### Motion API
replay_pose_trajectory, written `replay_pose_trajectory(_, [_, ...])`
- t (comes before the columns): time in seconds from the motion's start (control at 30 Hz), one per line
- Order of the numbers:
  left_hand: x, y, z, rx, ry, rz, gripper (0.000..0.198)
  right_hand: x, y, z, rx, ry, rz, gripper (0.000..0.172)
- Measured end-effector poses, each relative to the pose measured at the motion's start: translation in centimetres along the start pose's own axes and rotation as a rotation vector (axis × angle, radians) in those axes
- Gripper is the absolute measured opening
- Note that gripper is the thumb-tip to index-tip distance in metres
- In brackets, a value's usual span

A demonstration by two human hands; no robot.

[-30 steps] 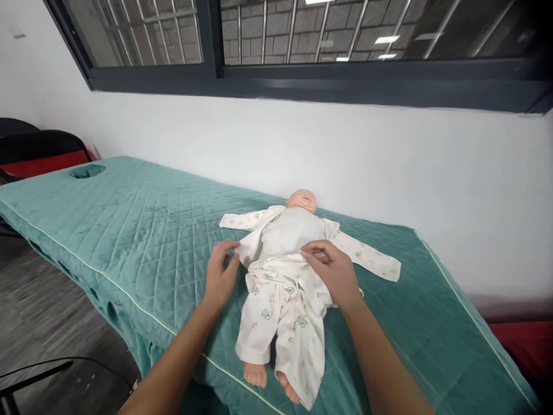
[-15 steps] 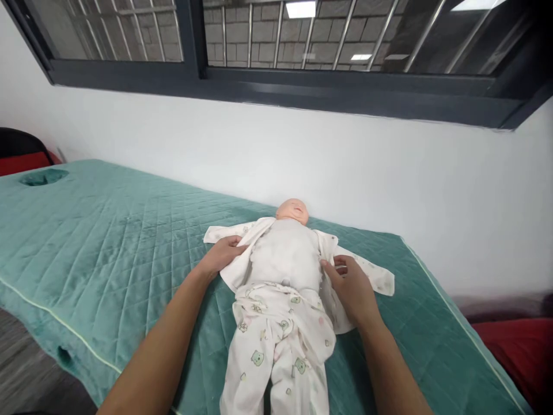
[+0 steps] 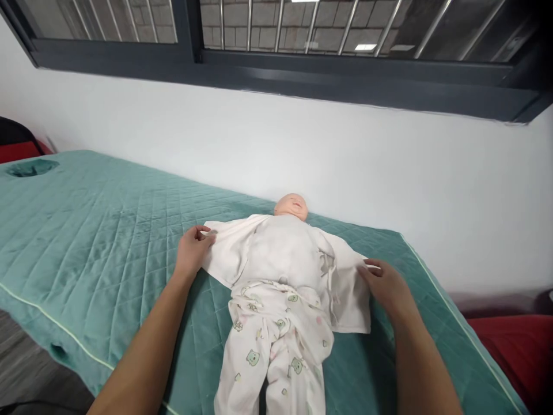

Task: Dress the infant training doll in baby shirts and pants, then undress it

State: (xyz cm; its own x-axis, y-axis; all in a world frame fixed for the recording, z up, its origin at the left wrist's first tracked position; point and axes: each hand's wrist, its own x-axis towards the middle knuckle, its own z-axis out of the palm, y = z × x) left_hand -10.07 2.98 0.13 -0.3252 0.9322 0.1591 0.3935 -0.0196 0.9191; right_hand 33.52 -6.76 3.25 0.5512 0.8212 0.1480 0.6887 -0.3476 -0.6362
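Note:
A baby doll (image 3: pixel 292 206) lies on its back, its head toward the wall. Its white shirt (image 3: pixel 228 251) is undone and spread wide to both sides, baring a white padded torso (image 3: pixel 280 248). Printed trousers (image 3: pixel 276 334) with green bear heads cover its legs. My left hand (image 3: pixel 195 245) pinches the outer edge of the shirt's left-hand flap. On the other side, my right hand (image 3: pixel 384 285) grips the edge of the right-hand flap. The sleeves are mostly hidden under the opened flaps.
The doll lies on a green quilted bed cover (image 3: pixel 108 230) with a face hole (image 3: pixel 32 168) at its far left. A white wall (image 3: pixel 194 138) and a dark window frame (image 3: pixel 276 75) stand behind. Red items (image 3: pixel 510 346) sit at the right, and a black-and-red chair (image 3: pixel 17 141) at the far left.
Both hands have moved outward, away from the doll's torso. They have drawn the shirt's flaps open, so these now lie spread over the sleeves. The view has tilted slightly down.

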Motion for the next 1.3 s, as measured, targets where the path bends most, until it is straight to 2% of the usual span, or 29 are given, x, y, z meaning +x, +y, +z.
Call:
replay_pose_trajectory(0.07, [-0.5,-0.3,-0.2,0.132,0.082,0.06,0.025,0.1,0.5,-0.2,-0.089,0.021,0.041,0.031])
replay_pose_trajectory(0.1, [-0.9,-0.4,-0.3,0.202,0.11,0.086,0.023,-0.1,0.3,-0.1,-0.123,0.063,0.01,0.032])
replay_pose_trajectory(0.17, [-1.6,-0.4,-0.4,0.332,0.143,0.127,0.02,-1.1,-0.9,0.5,-0.129,0.18,-0.153,0.032])
replay_pose_trajectory(0.23, [-2.4,-0.4,-0.5,0.424,0.168,0.169,0.021,-2.6,-3.0,1.5,-0.031,0.221,-0.321,0.029])
replay_pose_trajectory(0.33, [-3.5,0.0,-0.3,0.47,0.208,0.276,0.021,-4.9,-6.0,2.8,0.167,0.101,-0.352,0.024])
replay_pose_trajectory(0.43, [-4.9,1.2,0.6,0.358,0.211,0.424,0.017,-6.8,-7.8,3.2,0.287,-0.046,-0.379,0.025])
replay_pose_trajectory(0.5, [-6.0,2.5,1.6,0.159,0.092,0.475,0.014,-7.7,-8.3,3.2,0.339,-0.132,-0.476,0.026])
replay_pose_trajectory(0.63, [-8.2,5.1,2.6,-0.186,-0.334,0.438,0.014,-9.0,-9.0,3.0,0.348,-0.222,-0.66,0.03])
replay_pose_trajectory(0.73, [-9.3,5.8,1.9,-0.271,-0.555,0.424,0.018,-9.6,-9.5,2.6,0.298,-0.306,-0.72,0.03])
replay_pose_trajectory(0.83, [-9.8,5.6,0.6,-0.221,-0.703,0.416,0.02,-9.8,-10.0,1.9,0.255,-0.438,-0.758,0.024])
replay_pose_trajectory(1.0, [-10.2,6.2,-0.1,-0.061,-0.766,0.521,0.018,-10.0,-10.3,1.1,0.155,-0.548,-0.831,0.014])
replay_pose_trajectory(1.1, [-9.7,7.4,0.3,-0.041,-0.721,0.597,0.017,-10.1,-10.6,0.9,0.129,-0.548,-0.879,0.007])
replay_pose_trajectory(1.17, [-8.9,8.4,0.7,-0.023,-0.672,0.564,0.016,-10.2,-10.8,1.0,0.134,-0.549,-0.882,0.005])
replay_pose_trajectory(1.23, [-7.8,9.1,1.4,-0.002,-0.64,0.49,0.015,-10.1,-10.8,1.1,0.163,-0.545,-0.815,0.013])
replay_pose_trajectory(1.3, [-6.9,9.2,2.1,-0.039,-0.649,0.412,0.017,-9.7,-10.4,1.5,0.252,-0.534,-0.651,0.023])
